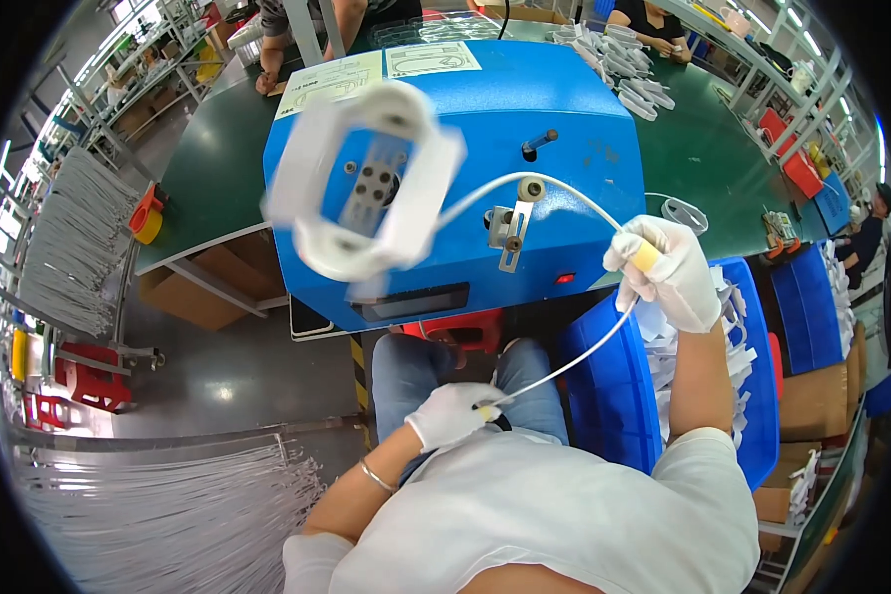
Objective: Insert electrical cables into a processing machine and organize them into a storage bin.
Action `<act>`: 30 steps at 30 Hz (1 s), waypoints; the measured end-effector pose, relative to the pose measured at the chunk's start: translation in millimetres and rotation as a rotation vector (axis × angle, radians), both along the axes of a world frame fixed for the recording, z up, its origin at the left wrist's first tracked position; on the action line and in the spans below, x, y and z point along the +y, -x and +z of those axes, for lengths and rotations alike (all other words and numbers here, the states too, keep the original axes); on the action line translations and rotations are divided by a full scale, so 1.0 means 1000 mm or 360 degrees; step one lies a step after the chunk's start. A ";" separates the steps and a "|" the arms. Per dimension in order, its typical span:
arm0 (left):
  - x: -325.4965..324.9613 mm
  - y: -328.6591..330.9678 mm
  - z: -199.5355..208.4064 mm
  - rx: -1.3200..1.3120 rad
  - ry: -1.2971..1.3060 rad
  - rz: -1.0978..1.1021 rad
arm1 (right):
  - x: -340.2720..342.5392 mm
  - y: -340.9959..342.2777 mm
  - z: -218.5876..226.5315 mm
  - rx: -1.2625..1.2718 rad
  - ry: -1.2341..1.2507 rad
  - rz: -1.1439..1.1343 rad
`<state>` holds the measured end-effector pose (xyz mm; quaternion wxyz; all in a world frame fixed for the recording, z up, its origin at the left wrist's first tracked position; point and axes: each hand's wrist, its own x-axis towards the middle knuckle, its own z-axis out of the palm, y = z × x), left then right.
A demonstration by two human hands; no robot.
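A white cable runs between my two hands and up to the machine. My right hand, in a white glove with yellow tape on a finger, pinches the cable to the right of the blue machine. In front of my lap, my left hand, also gloved, is closed on a lower stretch of the cable; a small dark piece shows at its fingertips, too small to name. From my right hand the cable arches left over a roller to a white winding frame, blurred by motion, on the machine's front.
At my right, a blue bin holds white coiled cables. Many straight cables hang on racks at the left and lower left. The green table carries more coils at the back. Other people work across the table.
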<state>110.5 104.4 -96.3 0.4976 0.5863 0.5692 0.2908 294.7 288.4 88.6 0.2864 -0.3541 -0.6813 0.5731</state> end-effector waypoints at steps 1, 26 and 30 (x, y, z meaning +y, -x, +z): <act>0.011 0.000 0.017 0.0140 -0.0071 -0.0131 | 0.000 -0.001 0.001 0.0000 -0.0001 -0.0011; 0.123 0.164 0.289 0.1131 -0.1267 -0.0123 | 0.087 0.195 0.073 -0.0424 -0.2484 0.0253; 0.073 0.177 0.300 0.1182 -0.1014 0.0192 | 0.037 0.168 0.081 0.0449 -0.2474 -0.0014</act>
